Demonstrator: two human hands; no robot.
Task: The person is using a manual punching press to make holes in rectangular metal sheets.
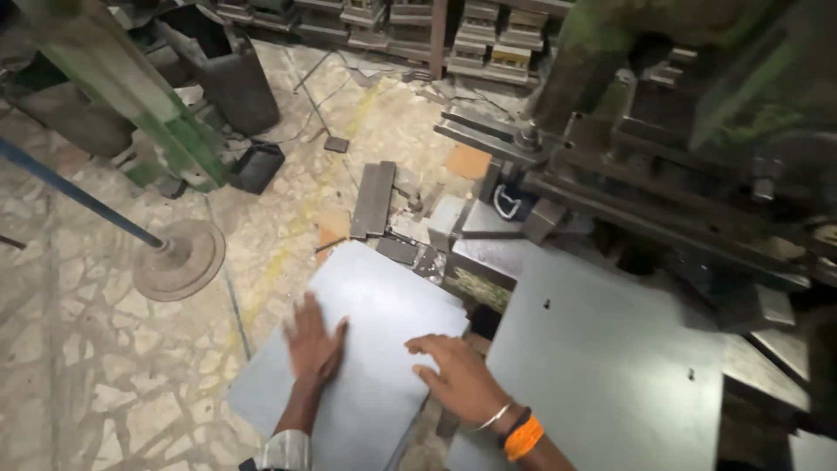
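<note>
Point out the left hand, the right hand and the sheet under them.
left hand (314, 342), head view, back of the hand
right hand (458, 377), head view, back of the hand
sheet (375, 288), head view, bare upper part

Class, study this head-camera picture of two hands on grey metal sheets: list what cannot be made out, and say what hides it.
- Near edge of the left grey sheet: cut off by the bottom of the head view.
- Whether it is one sheet or a stack: edges too thin to tell.
- Left hand: motion-blurred fingers.
- Right hand: its palm faces down.
- Press machine: dark, blurred, cut off at the top.
</note>
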